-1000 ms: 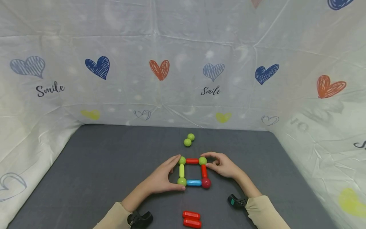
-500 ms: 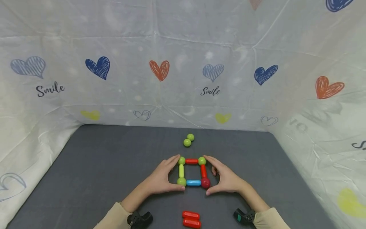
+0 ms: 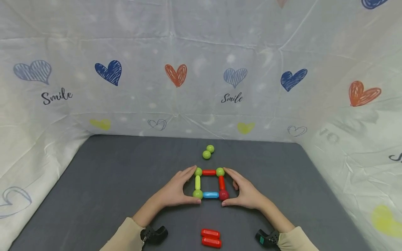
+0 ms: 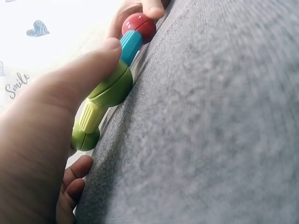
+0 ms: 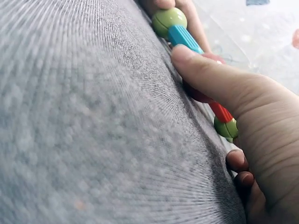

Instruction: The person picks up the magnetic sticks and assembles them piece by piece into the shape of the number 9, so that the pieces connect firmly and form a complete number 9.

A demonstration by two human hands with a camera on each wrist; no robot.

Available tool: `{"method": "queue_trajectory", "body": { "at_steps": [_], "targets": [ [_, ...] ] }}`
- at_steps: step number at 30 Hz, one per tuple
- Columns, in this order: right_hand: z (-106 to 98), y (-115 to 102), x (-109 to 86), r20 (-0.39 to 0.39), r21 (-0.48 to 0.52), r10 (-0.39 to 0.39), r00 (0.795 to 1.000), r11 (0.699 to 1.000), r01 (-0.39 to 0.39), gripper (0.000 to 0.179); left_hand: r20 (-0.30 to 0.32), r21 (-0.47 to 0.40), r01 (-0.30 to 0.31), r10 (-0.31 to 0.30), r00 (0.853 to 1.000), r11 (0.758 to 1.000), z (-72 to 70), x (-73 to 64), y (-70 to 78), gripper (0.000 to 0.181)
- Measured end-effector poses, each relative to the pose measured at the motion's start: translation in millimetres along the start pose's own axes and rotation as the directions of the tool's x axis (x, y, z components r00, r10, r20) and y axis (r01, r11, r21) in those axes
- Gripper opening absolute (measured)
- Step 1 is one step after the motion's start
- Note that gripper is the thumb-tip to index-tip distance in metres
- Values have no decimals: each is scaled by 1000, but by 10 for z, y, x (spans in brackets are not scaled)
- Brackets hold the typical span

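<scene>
A toy square of balls and rods lies on the table, with green balls (image 3: 198, 172) at three corners and a red ball (image 3: 223, 195) at the near right. Its sides are a yellow-green rod (image 3: 197, 182), a blue rod (image 3: 210, 195) and two red rods (image 3: 209, 172). My left hand (image 3: 176, 190) holds the left side, index finger at the far green ball and thumb at the near one. On the right side, my right hand (image 3: 248, 193) spans from the far green ball to the red ball, its thumb (image 5: 201, 67) lying against the red ball.
Two loose green balls (image 3: 206, 154) sit beyond the square. Nearer the front, two loose red rods (image 3: 211, 242) lie side by side. A pale curtain (image 3: 201, 69) printed with hearts hangs behind the grey table (image 3: 125, 160) and along its sides.
My right hand has shifted from pinching around the far right corner to spanning the whole right side. The square has then slid slightly away and left, both hands moving with it.
</scene>
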State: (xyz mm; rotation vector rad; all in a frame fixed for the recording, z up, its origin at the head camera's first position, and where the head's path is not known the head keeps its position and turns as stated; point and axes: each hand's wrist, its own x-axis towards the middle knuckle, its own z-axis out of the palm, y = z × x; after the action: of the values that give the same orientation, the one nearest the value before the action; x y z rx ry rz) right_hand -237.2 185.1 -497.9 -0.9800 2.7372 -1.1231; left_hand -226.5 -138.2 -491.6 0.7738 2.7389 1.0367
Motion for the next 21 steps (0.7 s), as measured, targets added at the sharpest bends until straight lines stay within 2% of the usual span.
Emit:
{"method": "queue_trajectory", "body": {
  "at_steps": [6,15,21],
  "targets": [
    [-16,8,15,-23,-2,-10,1000,1000,10,107,-27,11,26,-25,999,1000,0,32,12,119],
    [5,-17,33,-50,-8,21,999,1000,-22,98,-19,1,47,-47,999,999,-27,135,-46,117],
    [24,-37,27,-55,-1,43,998,999,-43,95,14,-6,59,-59,998,998,-64,152,-49,119]
  ]
}}
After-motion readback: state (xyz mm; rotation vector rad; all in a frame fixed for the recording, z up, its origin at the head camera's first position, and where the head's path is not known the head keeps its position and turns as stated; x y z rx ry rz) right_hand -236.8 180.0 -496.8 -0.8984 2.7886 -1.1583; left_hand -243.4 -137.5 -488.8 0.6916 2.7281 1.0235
